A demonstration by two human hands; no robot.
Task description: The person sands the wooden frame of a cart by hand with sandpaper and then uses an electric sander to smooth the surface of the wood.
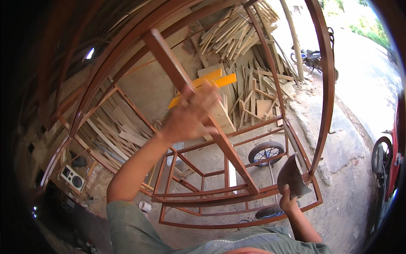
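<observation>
A rust-brown metal frame (325, 97) of square tubes stands in front of me, with a diagonal bar (237, 156) running from upper left down to its base. My left hand (192, 114) is raised and rests against that diagonal bar, fingers spread over it. Low at the right, my right hand (288, 202) grips a grey curved sheet (292, 175), perhaps sandpaper, held up beside the frame's lower rail.
Piles of wooden offcuts (241, 38) and two yellow boards (224, 80) lie behind the frame. A small black wheel (265, 151) sits under the frame. A speaker box (72, 178) stands at left. A motorbike (311, 59) and a red vehicle (391, 161) stand at right.
</observation>
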